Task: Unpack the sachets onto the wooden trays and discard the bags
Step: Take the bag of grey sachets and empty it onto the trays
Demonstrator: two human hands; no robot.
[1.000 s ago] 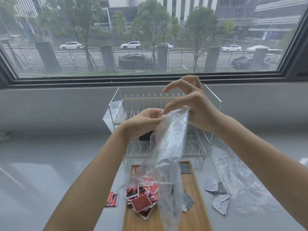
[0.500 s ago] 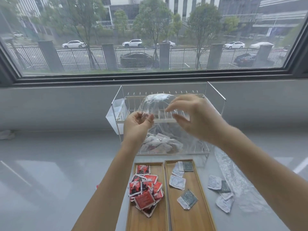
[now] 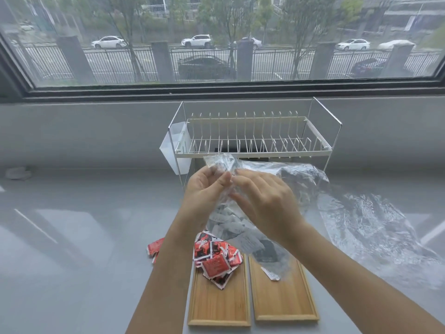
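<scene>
A clear plastic bag point(image 3: 243, 232) with white and grey sachets inside hangs over the two wooden trays. My left hand point(image 3: 204, 191) and my right hand point(image 3: 262, 203) both pinch its crumpled top edge in front of the rack. The left wooden tray point(image 3: 218, 307) carries a pile of red sachets point(image 3: 216, 259). On the right wooden tray point(image 3: 284, 300) the bag's bottom rests, with one white sachet point(image 3: 271, 275) beside it. A second, empty clear bag point(image 3: 370, 227) lies spread on the counter to the right.
A white wire dish rack point(image 3: 252, 141) with a plastic cup holder point(image 3: 172, 150) stands at the back against the wall under the window. One or two red sachets point(image 3: 155, 248) lie on the grey counter left of the trays.
The bag has come down from in front of the rack to just over the trays. Both hands moved lower and closer together at its top. The view tilted down.
</scene>
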